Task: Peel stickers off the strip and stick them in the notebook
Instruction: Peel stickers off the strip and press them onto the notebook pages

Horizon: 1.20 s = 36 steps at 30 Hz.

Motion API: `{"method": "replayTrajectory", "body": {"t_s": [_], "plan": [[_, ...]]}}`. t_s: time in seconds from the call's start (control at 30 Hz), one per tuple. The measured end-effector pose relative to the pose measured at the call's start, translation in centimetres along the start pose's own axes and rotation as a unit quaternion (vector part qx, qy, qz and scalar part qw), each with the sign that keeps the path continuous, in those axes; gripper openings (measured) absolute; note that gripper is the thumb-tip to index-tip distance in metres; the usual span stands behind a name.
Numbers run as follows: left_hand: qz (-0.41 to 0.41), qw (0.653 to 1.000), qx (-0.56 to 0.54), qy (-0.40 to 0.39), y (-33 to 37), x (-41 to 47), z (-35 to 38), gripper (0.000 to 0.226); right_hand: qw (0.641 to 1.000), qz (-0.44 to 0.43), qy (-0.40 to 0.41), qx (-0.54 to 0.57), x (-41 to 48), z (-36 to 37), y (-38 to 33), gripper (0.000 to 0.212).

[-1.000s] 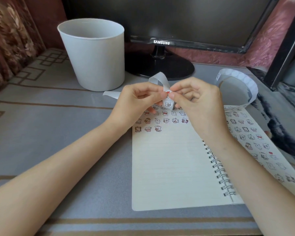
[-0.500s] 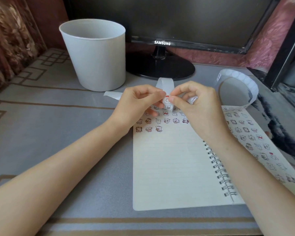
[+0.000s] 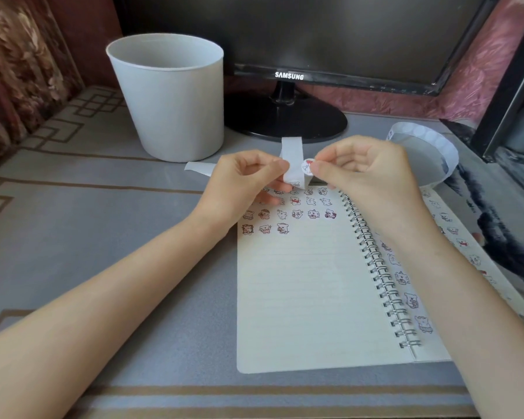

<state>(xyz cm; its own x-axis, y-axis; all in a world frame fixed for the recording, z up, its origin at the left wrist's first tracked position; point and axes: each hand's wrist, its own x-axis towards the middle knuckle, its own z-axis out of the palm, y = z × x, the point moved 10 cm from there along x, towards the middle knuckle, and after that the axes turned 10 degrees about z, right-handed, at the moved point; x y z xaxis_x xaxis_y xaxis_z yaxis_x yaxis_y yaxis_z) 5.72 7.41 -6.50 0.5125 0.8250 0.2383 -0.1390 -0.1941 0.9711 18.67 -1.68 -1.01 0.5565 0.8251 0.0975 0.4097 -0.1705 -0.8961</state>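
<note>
1. your left hand (image 3: 248,182) pinches the strip (image 3: 292,164) above the open notebook (image 3: 300,297).
2. your right hand (image 3: 366,173) pinches a round sticker (image 3: 307,165), partly lifted off it.
3. a hurried pull would likely crease or tear the sticker, or fold it onto itself.

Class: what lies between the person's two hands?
In the head view: the white strip, held by the left hand, and a round sticker pinched by the right hand.
</note>
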Motion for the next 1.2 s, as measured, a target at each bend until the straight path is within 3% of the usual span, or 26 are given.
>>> {"method": "replayTrajectory", "body": {"t_s": [0.17, 0.33, 1.2], "plan": [[-0.008, 1.0, 0.02, 0.005, -0.4, -0.1, -0.1, 0.011, 0.985, 0.093, -0.129, -0.061, -1.2, 2.1, 1.2, 0.007], [-0.007, 0.999, 0.039, 0.006, -0.7, 0.1, -0.2, 0.011, 0.976, 0.117, -0.141, -0.118, -1.9, 2.1, 2.7, 0.01], [-0.004, 0.999, 0.041, 0.003, -0.6, 0.1, -0.1, 0.012, 0.978, 0.13, -0.136, -0.09, -2.0, 3.2, 4.4, 0.008]]}}
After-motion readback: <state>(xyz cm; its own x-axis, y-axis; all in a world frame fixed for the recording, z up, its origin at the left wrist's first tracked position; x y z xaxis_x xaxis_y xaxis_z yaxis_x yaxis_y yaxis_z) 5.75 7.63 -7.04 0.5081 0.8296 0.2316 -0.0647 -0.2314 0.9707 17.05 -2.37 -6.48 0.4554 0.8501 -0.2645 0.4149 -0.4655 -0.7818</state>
